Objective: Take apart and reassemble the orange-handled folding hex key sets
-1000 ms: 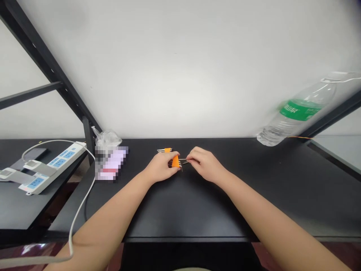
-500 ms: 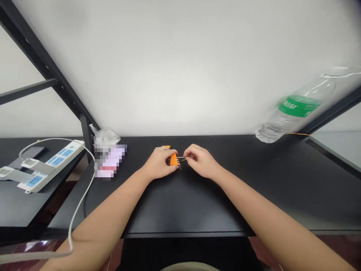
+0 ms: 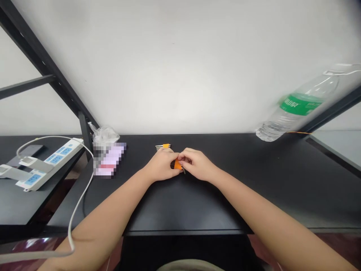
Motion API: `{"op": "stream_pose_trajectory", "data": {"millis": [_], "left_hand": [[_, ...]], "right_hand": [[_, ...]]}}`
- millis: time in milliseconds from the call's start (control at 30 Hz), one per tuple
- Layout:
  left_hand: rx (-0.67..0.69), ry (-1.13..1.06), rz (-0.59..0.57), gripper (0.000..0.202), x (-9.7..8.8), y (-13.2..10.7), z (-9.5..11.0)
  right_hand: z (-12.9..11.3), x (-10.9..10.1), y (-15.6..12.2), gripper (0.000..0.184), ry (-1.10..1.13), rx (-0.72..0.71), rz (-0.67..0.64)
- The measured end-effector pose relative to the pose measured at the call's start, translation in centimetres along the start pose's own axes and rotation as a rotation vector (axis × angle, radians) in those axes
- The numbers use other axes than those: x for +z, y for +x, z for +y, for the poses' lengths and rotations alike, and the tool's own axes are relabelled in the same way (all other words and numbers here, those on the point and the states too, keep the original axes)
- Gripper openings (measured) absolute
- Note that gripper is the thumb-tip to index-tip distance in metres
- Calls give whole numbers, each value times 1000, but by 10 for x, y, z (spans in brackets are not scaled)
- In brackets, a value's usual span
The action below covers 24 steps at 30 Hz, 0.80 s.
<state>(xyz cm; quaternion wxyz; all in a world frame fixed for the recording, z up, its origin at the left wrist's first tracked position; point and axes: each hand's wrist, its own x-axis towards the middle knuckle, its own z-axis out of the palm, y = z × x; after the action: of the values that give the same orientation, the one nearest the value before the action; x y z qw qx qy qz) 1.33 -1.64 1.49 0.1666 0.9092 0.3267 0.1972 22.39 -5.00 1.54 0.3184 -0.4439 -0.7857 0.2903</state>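
Observation:
My left hand [image 3: 162,165] is closed around an orange hex key holder [image 3: 178,165], low over the black tabletop. Dark keys show in the holder between thumb and fingers, and a short key end sticks out below it. My right hand [image 3: 196,162] is closed in a pinch against the holder's right side. The hex key in its fingertips is mostly hidden. Just behind my left hand lies a second orange holder [image 3: 167,145] with several thin metal keys pointing left.
A pixelated pale package [image 3: 111,160] and a crumpled clear plastic bag [image 3: 105,135] lie to the left. A white power strip [image 3: 53,163] has a cable [image 3: 81,199] crossing near my left arm. A plastic bottle with a green label [image 3: 301,104] leans at the back right.
My right hand has moved left with the hex key, up against the holder; the key's exposed length is now hidden. The second orange holder shows more clearly behind my left hand.

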Motion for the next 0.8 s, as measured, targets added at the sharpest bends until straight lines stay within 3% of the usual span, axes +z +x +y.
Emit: {"op": "stream_pose_trajectory", "data": {"millis": [100,200,433,600,800], "left_hand": [[-15,1,26,15,-1,0,0],[-37,-4,67,17,-3,0,-4],[-113,-55,129,45,2,-2,-14],[-163,-64,95,46,3,-3,-16],[-184,-85,91,46,2,-3,-14]], "right_hand": [[5,8,0,10,144,99,12],[9,10,1,13,173,98,21],[15,-9,-2,22,-222,-87,43],[38,-25,-3,17,-431,-4,-53],[48,-24,-1,17,-501,14,-122]]}}
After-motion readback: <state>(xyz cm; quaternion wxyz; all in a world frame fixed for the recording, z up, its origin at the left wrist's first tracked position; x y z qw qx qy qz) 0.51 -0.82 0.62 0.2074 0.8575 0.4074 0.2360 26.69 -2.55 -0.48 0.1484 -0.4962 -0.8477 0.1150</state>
